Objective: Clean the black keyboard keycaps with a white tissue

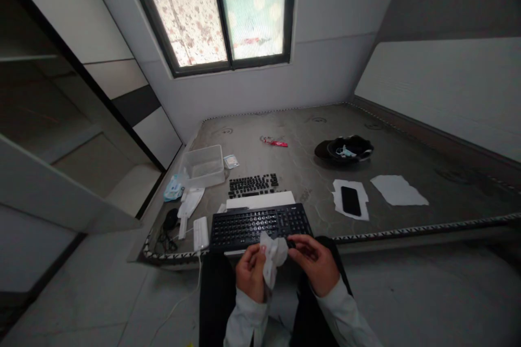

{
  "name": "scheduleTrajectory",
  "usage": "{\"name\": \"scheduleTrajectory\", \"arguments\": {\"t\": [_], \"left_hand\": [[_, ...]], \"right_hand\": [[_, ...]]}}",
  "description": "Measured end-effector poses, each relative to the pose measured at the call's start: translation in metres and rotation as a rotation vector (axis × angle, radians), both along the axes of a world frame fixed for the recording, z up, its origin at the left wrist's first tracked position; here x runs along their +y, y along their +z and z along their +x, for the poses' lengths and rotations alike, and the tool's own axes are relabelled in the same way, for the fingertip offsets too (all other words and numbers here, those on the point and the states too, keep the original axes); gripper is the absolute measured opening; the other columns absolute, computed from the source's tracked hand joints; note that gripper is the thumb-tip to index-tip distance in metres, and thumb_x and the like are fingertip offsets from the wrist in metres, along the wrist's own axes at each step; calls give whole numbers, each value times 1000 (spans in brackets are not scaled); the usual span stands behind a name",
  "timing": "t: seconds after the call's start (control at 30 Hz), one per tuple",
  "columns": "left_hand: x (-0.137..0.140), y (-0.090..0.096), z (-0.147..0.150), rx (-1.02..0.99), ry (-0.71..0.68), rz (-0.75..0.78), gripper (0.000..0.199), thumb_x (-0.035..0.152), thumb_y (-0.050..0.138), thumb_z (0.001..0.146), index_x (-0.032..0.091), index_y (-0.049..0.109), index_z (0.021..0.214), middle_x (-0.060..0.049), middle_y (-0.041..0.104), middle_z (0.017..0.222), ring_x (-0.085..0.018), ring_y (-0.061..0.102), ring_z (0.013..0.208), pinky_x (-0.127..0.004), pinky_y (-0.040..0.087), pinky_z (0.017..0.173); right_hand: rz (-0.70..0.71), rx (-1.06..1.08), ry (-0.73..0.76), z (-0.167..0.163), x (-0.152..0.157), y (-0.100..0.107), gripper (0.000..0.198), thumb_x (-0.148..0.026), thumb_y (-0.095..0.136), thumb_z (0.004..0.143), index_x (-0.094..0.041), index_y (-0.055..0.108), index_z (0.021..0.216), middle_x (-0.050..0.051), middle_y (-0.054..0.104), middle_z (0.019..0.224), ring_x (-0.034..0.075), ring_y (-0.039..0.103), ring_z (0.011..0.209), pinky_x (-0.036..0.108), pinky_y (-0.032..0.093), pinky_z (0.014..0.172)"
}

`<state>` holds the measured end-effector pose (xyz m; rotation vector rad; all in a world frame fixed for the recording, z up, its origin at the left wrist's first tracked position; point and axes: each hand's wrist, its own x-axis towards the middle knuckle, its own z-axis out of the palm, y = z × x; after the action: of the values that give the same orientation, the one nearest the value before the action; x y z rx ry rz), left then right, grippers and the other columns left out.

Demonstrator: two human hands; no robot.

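Note:
My left hand is closed on a crumpled white tissue, held just in front of the keyboard's near edge. My right hand pinches a small black piece, probably a keycap, at the tissue's right side. Behind both hands lies a black keyboard, its left and middle part showing bare key sockets while some keys remain at the right. Loose black keycaps are laid out in rows beyond it, past a white sheet.
On the mattress stand a clear plastic box, blue masks, a white power strip and a black mouse at left. A phone on paper, another paper and a black cap lie at right.

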<state>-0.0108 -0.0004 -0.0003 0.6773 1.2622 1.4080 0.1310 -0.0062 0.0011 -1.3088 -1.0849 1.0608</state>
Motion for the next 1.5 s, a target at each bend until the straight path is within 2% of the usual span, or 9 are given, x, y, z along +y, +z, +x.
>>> {"name": "scheduleTrajectory", "arguments": {"t": [0.23, 0.4, 0.53, 0.7, 0.83, 0.97, 1.13, 1.3, 1.5], "left_hand": [[5, -5, -6, -8, 19, -39, 39, 45, 72, 55, 11, 64, 72, -6, 70, 61, -15, 62, 53, -21, 45, 50], [10, -16, -9, -12, -32, -65, 37, 44, 70, 59, 11, 63, 75, -7, 71, 65, -15, 63, 55, -20, 44, 50], [12, -31, -14, 13, -34, -73, 34, 42, 70, 60, 11, 64, 73, -6, 71, 65, -15, 63, 59, -21, 46, 56], [7, -54, -21, 72, -31, -142, 33, 43, 72, 57, 13, 65, 69, -4, 70, 62, -16, 63, 59, -21, 45, 55], [3, -70, -24, 89, -57, -200, 33, 43, 70, 59, 14, 64, 71, -5, 69, 61, -15, 62, 58, -19, 44, 53], [0, -85, -27, 114, -73, -240, 34, 46, 69, 60, 14, 64, 70, -5, 68, 61, -15, 61, 58, -20, 43, 51], [-3, -97, -33, 122, -88, -297, 37, 49, 67, 60, 14, 63, 70, -6, 68, 60, -17, 61, 59, -21, 44, 52], [2, -104, -43, 133, -77, -335, 39, 51, 67, 60, 14, 63, 71, -7, 68, 60, -17, 61, 59, -21, 44, 52], [9, -116, -50, 116, -83, -336, 36, 49, 67, 61, 14, 63, 70, -6, 68, 60, -16, 60, 59, -21, 44, 53]], "right_hand": [[-19, -21, 16, -1, 3, -1, 30, -36, 71, 63, -18, 67, 87, 3, 67, 71, 16, 63, 68, 25, 51, 63], [-35, -34, 24, -3, 10, -16, 25, -37, 67, 68, -18, 66, 84, 4, 66, 73, 16, 63, 71, 26, 51, 65], [-65, -52, 11, 3, 28, -50, 27, -41, 63, 70, -17, 65, 84, 6, 68, 76, 18, 64, 74, 28, 51, 68], [-117, -255, 91, 28, 70, -104, 35, -47, 57, 71, -17, 68, 86, 7, 71, 82, 19, 65, 75, 30, 51, 69], [-158, -353, 131, 46, 108, -131, 33, -42, 58, 70, -16, 68, 87, 5, 70, 68, 19, 65, 67, 30, 51, 61], [-176, -505, 137, 53, 141, -142, 28, -40, 61, 66, -18, 70, 79, 4, 69, 65, 18, 62, 60, 31, 48, 60], [-164, -701, 156, 57, 168, -156, 24, -41, 63, 64, -21, 73, 74, 6, 70, 77, 22, 61, 74, 35, 45, 71], [-172, -814, 196, 54, 180, -170, 24, -41, 61, 66, -23, 74, 76, 5, 69, 76, 22, 60, 74, 35, 44, 71], [-171, -889, 218, 53, 182, -177, 25, -42, 60, 68, -24, 74, 77, 4, 69, 77, 21, 60, 74, 33, 44, 70]]}}
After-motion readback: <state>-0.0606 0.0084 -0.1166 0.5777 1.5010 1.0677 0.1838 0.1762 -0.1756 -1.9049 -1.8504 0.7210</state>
